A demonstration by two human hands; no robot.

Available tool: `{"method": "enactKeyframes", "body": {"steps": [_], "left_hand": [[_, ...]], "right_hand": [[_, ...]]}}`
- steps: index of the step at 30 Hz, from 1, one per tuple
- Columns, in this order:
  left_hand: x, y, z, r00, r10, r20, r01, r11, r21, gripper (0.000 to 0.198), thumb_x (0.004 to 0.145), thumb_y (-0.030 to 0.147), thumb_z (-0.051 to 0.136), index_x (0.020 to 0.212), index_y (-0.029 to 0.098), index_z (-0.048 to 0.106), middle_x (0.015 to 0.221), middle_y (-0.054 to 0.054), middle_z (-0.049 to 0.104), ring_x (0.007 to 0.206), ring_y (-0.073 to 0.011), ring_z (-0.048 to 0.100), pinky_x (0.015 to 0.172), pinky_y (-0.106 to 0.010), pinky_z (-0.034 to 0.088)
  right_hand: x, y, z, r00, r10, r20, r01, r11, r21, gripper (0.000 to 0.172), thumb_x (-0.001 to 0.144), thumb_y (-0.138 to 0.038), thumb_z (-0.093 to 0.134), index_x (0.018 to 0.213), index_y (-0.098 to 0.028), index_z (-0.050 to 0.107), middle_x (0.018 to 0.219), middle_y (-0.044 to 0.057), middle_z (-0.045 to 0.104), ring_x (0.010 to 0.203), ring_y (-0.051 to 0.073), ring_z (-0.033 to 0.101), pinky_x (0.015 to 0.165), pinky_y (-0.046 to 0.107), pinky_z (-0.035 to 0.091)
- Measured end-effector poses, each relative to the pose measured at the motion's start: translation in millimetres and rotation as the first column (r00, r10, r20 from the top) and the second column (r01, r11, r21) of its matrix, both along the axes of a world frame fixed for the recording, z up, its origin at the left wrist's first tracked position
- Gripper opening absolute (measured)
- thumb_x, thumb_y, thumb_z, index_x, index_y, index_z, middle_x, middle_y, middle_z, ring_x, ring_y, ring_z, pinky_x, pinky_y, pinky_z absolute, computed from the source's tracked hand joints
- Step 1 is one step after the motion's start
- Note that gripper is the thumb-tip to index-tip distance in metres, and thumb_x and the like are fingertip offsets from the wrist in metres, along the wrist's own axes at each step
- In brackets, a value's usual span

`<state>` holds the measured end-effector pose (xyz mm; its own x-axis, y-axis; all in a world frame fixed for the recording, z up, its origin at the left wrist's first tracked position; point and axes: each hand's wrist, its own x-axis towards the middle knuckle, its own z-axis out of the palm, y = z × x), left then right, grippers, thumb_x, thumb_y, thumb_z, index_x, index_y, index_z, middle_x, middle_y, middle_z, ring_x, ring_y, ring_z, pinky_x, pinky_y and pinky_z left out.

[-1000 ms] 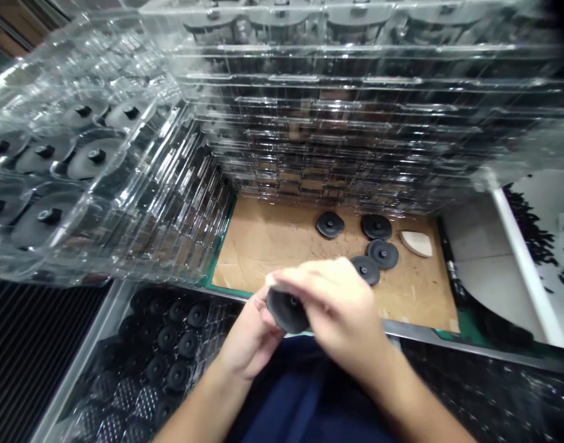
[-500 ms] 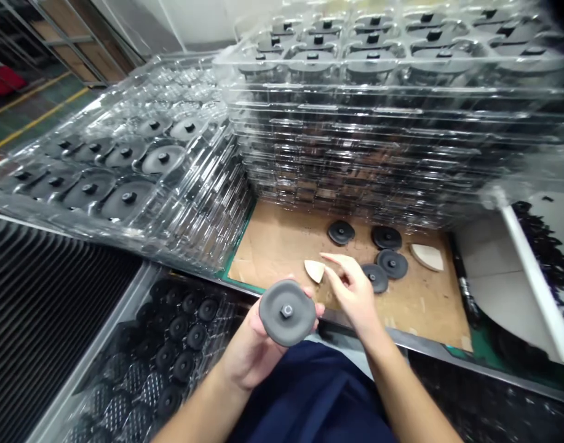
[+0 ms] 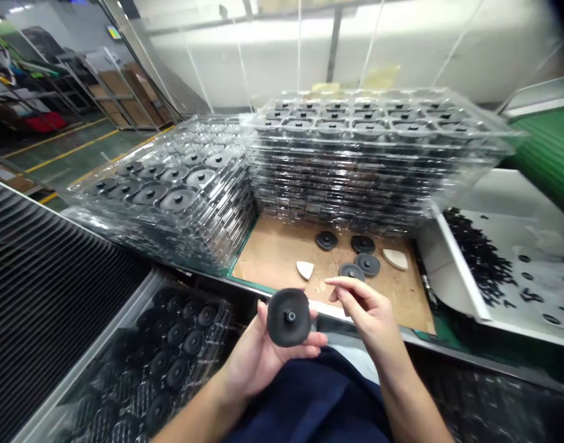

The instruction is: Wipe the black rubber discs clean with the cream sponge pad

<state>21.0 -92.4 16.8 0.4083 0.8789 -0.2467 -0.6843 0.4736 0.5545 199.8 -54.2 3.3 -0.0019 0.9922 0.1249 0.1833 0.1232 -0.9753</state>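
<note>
My left hand (image 3: 258, 354) holds a black rounded disc (image 3: 282, 326), its dished face and central stub turned up towards me. The fingers wrap beneath its edge, and the thumb rests at its left side. Just right of the disc, my right hand (image 3: 367, 307) is in the air with the index finger stretched out and the thumb apart from it. I see nothing in its fingers. Beyond both hands, a cream wedge-shaped piece (image 3: 304, 269) lies on the cardboard sheet (image 3: 267, 246). Several similar black discs (image 3: 368, 264) lie farther right, with a second cream wedge (image 3: 395, 259) beside them.
Tall stacks of clear plastic trays (image 3: 378, 160) filled with discs stand at the back; another stack (image 3: 171, 227) is at the left. A white bin (image 3: 531, 234) at the right contains small black parts. A low tray of discs (image 3: 171, 351) sits at lower left, beside a black ribbed surface (image 3: 55, 307).
The view has tilted up and shifted. My right hand has drawn back from the cream wedge, which stays on the cardboard. My left hand still holds the disc, now at a different tilt.
</note>
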Motion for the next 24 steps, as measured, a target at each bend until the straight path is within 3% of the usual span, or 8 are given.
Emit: {"method": "enactKeyframes", "body": {"steps": [3, 6, 8, 10, 13, 18, 21, 24], "left_hand": [[-3, -6, 1.1, 0.955, 0.148, -0.257, -0.062, 0.947, 0.316, 0.059, 0.080, 0.048, 0.064, 0.135, 0.034, 0.047, 0.109, -0.005, 0.069, 0.085, -0.0195, 0.070, 0.081, -0.034, 0.052], [-7, -8, 1.1, 0.750, 0.419, -0.512, 0.075, 0.716, 0.694, 0.093, 0.074, 0.019, 0.074, 0.146, 0.044, 0.020, 0.120, -0.004, 0.062, 0.109, -0.0213, 0.060, 0.098, -0.037, 0.042], [-8, -8, 2.2, 0.618, 0.543, -0.569, 0.219, 0.576, 0.788, 0.109, 0.071, 0.005, 0.073, 0.147, 0.046, 0.007, 0.124, -0.005, 0.060, 0.115, -0.0229, 0.057, 0.100, -0.039, 0.039], [-9, -7, 4.1, 0.561, 0.593, -0.577, 0.280, 0.521, 0.807, 0.111, 0.068, 0.001, 0.073, 0.147, 0.043, 0.006, 0.125, -0.007, 0.061, 0.112, -0.0237, 0.058, 0.099, -0.040, 0.041], [-9, -2, 6.4, 0.517, 0.620, -0.589, 0.290, 0.521, 0.803, 0.110, 0.066, 0.001, 0.074, 0.147, 0.040, 0.012, 0.126, -0.008, 0.062, 0.110, -0.0239, 0.060, 0.099, -0.039, 0.040], [-9, 12, 6.5, 0.532, 0.566, -0.630, 0.351, 0.529, 0.773, 0.110, 0.068, 0.006, 0.075, 0.148, 0.038, 0.007, 0.122, -0.010, 0.062, 0.108, -0.0236, 0.061, 0.096, -0.037, 0.042], [-9, 23, 5.1, 0.571, 0.473, -0.671, 0.351, 0.598, 0.720, 0.109, 0.070, 0.014, 0.077, 0.149, 0.037, 0.005, 0.120, -0.008, 0.063, 0.107, -0.0228, 0.061, 0.096, -0.035, 0.042], [-9, 37, 2.8, 0.604, 0.333, -0.724, 0.394, 0.665, 0.635, 0.107, 0.072, 0.026, 0.077, 0.150, 0.032, 0.004, 0.117, -0.008, 0.064, 0.105, -0.0223, 0.061, 0.098, -0.033, 0.041]], "right_hand": [[6, -8, 9.2, 0.999, 0.023, 0.022, -0.024, 0.999, 0.046, 0.021, 0.086, -0.031, 0.058, 0.091, -0.020, 0.074, 0.066, 0.001, 0.063, 0.057, 0.013, 0.055, 0.053, 0.025, 0.047], [11, -14, 11.5, 0.999, 0.035, 0.040, -0.038, 0.996, 0.077, 0.020, 0.088, -0.030, 0.057, 0.093, -0.021, 0.073, 0.069, 0.002, 0.064, 0.062, 0.014, 0.058, 0.058, 0.026, 0.049], [12, -18, 10.7, 0.998, 0.050, 0.044, -0.054, 0.994, 0.097, 0.018, 0.088, -0.029, 0.058, 0.093, -0.022, 0.073, 0.080, 0.004, 0.065, 0.069, 0.015, 0.060, 0.062, 0.026, 0.050], [12, -21, 10.3, 0.996, 0.075, 0.039, -0.079, 0.989, 0.128, 0.015, 0.086, -0.029, 0.061, 0.091, -0.023, 0.073, 0.092, 0.006, 0.064, 0.071, 0.014, 0.058, 0.064, 0.026, 0.050], [9, -25, 12.1, 0.993, 0.118, -0.003, -0.116, 0.984, 0.137, 0.013, 0.084, -0.025, 0.065, 0.094, -0.025, 0.072, 0.091, 0.004, 0.062, 0.066, 0.011, 0.054, 0.063, 0.025, 0.048], [6, -19, 19.6, 0.938, 0.243, -0.248, -0.274, 0.957, -0.099, 0.016, 0.082, -0.027, 0.069, 0.098, -0.025, 0.071, 0.077, 0.000, 0.066, 0.068, 0.011, 0.058, 0.063, 0.023, 0.046], [9, -2, 25.5, 0.816, 0.375, -0.440, -0.500, 0.840, -0.210, 0.020, 0.078, -0.025, 0.074, 0.097, -0.023, 0.071, 0.075, -0.001, 0.069, 0.066, 0.010, 0.061, 0.062, 0.021, 0.047], [15, 17, 30.5, 0.711, 0.392, -0.584, -0.632, 0.720, -0.286, 0.017, 0.077, -0.023, 0.075, 0.094, -0.023, 0.072, 0.074, -0.002, 0.072, 0.065, 0.008, 0.064, 0.064, 0.019, 0.048]]}}
